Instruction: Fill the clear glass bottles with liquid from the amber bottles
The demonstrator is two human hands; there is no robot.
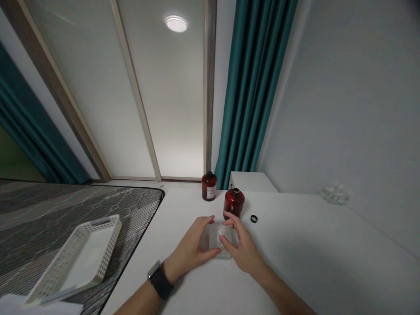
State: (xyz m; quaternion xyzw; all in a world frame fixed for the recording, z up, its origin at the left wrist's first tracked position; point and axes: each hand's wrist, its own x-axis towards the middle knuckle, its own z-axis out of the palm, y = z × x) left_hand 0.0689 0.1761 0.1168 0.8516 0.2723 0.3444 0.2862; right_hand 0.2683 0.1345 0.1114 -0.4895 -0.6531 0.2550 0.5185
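A small clear, squarish container point(224, 253) rests on the white table between my hands. My left hand point(197, 243), with a dark watch on its wrist, curves around the container's left side, fingers and thumb against it. From the right, my right hand point(241, 245) reaches over it, thumb and fingers around a small clear piece point(222, 230) on its top. Just behind my right fingers stands a dark red bottle point(234, 200) with an uncapped neck. Farther back to the left is a second red bottle point(209, 187) with a dark top and a pale label.
A black ring point(253, 218) lies right of the near bottle. A clear, crumpled-looking item point(334, 194) sits at the table's back right. At left, a white perforated basket point(110, 253) stands on a grey patterned surface point(138, 203). A white box point(252, 181) is behind the table.
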